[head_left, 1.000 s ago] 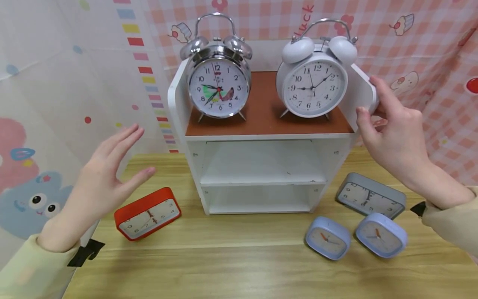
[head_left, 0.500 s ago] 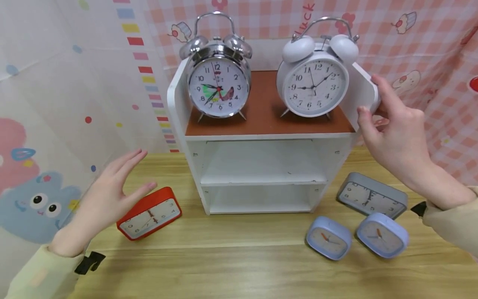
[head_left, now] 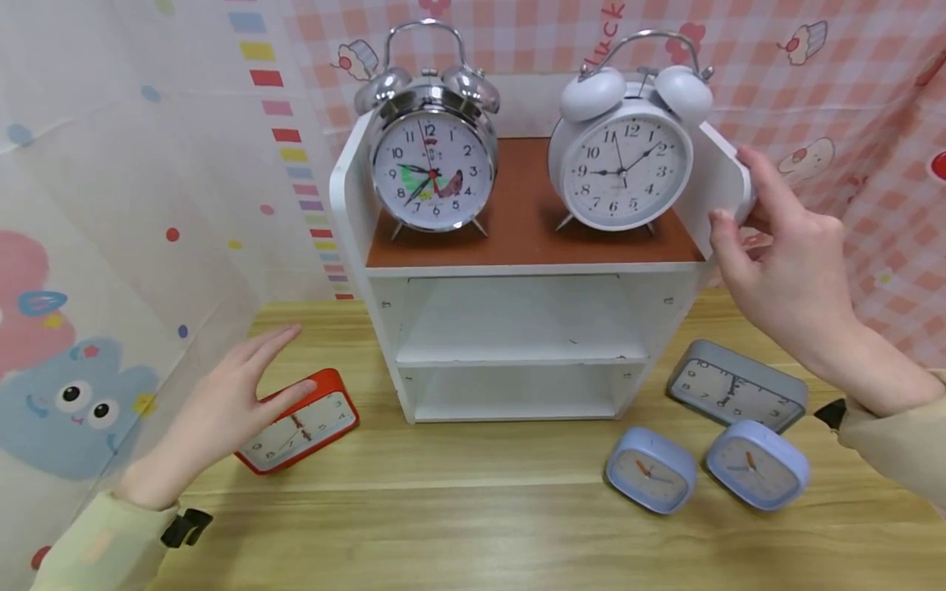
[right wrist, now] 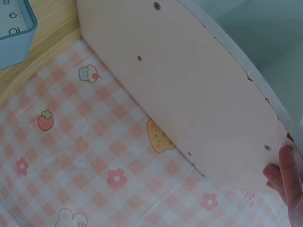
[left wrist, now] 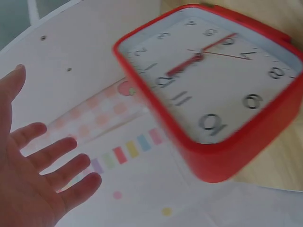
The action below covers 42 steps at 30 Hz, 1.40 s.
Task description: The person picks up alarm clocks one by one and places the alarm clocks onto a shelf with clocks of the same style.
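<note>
On the left side of the tabletop (head_left: 458, 533), my left hand (head_left: 222, 406) hangs just beside and partly in front of the red clock (head_left: 325, 414), fingers spread and holding nothing. The clock stands in front of the patterned cloth (head_left: 177, 180), left of the white shelf (head_left: 517, 269); its long axis slants from near left to far right, and its face points towards me, turned a little to the right. In the middle the shelf stands upright, its long axis vertical and its open front facing me. On its brown top, the silver twin-bell clock (head_left: 433, 172) sits left and the white twin-bell clock (head_left: 621, 172) right, both dials forward. Right of the shelf's foot lie a pale blue clock (head_left: 650, 472), the grey clock (head_left: 739, 386), its long axis running from far left to near right, and a second pale blue clock (head_left: 757, 466). Farthest right, my right hand (head_left: 794, 263) pinches the shelf's upper right side panel between thumb and fingers.
</note>
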Each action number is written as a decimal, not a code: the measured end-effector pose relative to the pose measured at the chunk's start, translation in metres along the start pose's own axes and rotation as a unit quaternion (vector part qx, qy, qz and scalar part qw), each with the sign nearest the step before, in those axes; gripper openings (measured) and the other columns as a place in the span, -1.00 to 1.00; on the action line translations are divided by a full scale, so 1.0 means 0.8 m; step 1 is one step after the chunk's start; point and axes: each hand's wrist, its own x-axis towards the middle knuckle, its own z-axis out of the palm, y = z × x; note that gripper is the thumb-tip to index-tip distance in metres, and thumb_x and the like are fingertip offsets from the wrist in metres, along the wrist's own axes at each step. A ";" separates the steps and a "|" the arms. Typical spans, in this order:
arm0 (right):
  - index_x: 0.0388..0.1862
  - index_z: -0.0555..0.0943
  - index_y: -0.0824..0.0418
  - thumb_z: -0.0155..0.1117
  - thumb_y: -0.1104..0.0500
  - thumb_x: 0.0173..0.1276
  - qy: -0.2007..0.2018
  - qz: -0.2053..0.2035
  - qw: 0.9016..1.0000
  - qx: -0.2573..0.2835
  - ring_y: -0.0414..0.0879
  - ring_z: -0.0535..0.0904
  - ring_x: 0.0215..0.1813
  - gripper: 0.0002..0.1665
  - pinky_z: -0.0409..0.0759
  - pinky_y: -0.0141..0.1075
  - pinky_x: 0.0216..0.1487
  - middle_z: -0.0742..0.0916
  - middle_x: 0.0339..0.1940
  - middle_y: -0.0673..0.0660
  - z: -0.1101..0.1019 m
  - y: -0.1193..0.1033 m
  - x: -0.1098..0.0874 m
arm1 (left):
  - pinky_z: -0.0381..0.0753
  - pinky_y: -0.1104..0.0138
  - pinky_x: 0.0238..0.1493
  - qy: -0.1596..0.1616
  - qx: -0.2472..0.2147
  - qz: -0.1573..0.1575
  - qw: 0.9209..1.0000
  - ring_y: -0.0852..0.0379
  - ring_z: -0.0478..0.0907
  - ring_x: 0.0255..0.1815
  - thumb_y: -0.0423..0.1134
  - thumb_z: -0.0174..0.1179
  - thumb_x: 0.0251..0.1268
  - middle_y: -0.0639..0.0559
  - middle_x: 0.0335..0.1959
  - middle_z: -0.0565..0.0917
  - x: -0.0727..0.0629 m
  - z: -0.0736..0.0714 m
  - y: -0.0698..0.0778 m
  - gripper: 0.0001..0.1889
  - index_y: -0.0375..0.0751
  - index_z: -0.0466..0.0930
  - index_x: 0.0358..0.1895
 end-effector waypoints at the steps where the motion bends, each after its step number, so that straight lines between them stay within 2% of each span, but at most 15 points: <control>1: 0.57 0.43 0.13 0.21 0.30 0.50 -0.001 0.000 1.000 0.001 0.43 0.73 -0.02 -0.33 0.32 -0.95 -0.20 0.77 0.12 0.50 0.000 0.000 0.000 | 0.43 -0.36 0.35 -0.004 0.003 0.001 1.000 -0.41 0.41 0.48 0.04 0.47 0.29 -0.32 0.50 0.50 -0.002 0.002 -0.002 -0.16 -0.17 0.35 0.57; 6: 0.57 0.43 0.14 0.20 0.31 0.50 -0.001 -0.001 1.000 0.003 0.43 0.73 -0.01 -0.33 0.32 -0.95 -0.19 0.77 0.13 0.50 0.000 0.000 0.000 | 0.51 -0.36 0.28 -0.025 0.022 -0.006 0.999 -0.41 0.46 0.44 0.04 0.47 0.29 -0.33 0.47 0.53 -0.011 0.012 -0.012 -0.16 -0.20 0.37 0.56; 13: 0.57 0.43 0.15 0.19 0.31 0.50 -0.002 -0.003 1.000 0.000 0.44 0.74 0.00 -0.33 0.30 -0.96 -0.19 0.77 0.13 0.50 -0.001 -0.001 0.000 | 0.57 -0.37 0.23 -0.051 0.031 -0.035 0.998 -0.42 0.46 0.44 0.09 0.40 0.36 -0.33 0.47 0.52 -0.019 0.024 -0.024 -0.19 -0.19 0.35 0.56; 22: 0.57 0.43 0.14 0.19 0.32 0.49 -0.001 0.000 1.000 0.002 0.45 0.73 0.00 -0.33 0.31 -0.96 -0.18 0.77 0.12 0.51 -0.001 -0.001 -0.001 | 0.58 -0.37 0.19 -0.081 0.035 -0.064 0.994 -0.46 0.49 0.40 0.18 0.36 0.37 -0.40 0.43 0.54 -0.023 0.035 -0.032 -0.18 -0.19 0.38 0.55; 27: 0.57 0.43 0.14 0.19 0.32 0.50 -0.001 0.000 1.000 0.002 0.44 0.73 0.02 -0.33 0.31 -0.96 -0.17 0.77 0.13 0.50 -0.001 -0.001 0.000 | 0.59 -0.35 0.19 -0.096 0.031 -0.072 0.992 -0.44 0.51 0.38 0.16 0.38 0.37 -0.39 0.40 0.57 -0.026 0.040 -0.037 -0.19 -0.18 0.38 0.55; 30: 0.57 0.43 0.14 0.19 0.32 0.50 -0.002 -0.002 1.000 0.004 0.44 0.73 0.02 -0.33 0.32 -0.96 -0.17 0.77 0.14 0.50 -0.001 -0.001 0.000 | 0.62 -0.32 0.16 -0.099 0.030 -0.069 0.992 -0.41 0.56 0.33 0.12 0.41 0.35 -0.38 0.37 0.60 -0.028 0.043 -0.040 -0.20 -0.18 0.40 0.54; 38: 0.58 0.42 0.15 0.19 0.33 0.49 -0.004 -0.002 1.000 0.003 0.45 0.74 0.01 -0.32 0.30 -0.97 -0.17 0.76 0.15 0.50 -0.001 -0.001 0.000 | 0.72 -0.14 -0.07 -0.094 0.034 -0.064 0.993 -0.25 0.69 0.09 0.07 0.45 0.31 -0.36 0.24 0.69 -0.030 0.049 -0.047 -0.22 -0.22 0.44 0.50; 42: 0.58 0.42 0.14 0.20 0.33 0.49 -0.004 -0.001 1.000 0.004 0.45 0.74 0.01 -0.32 0.31 -0.96 -0.17 0.76 0.15 0.50 -0.001 0.000 -0.001 | 0.71 -0.14 -0.08 -0.093 0.036 -0.062 0.993 -0.25 0.69 0.06 0.04 0.46 0.30 -0.37 0.23 0.70 -0.031 0.050 -0.048 -0.22 -0.24 0.44 0.49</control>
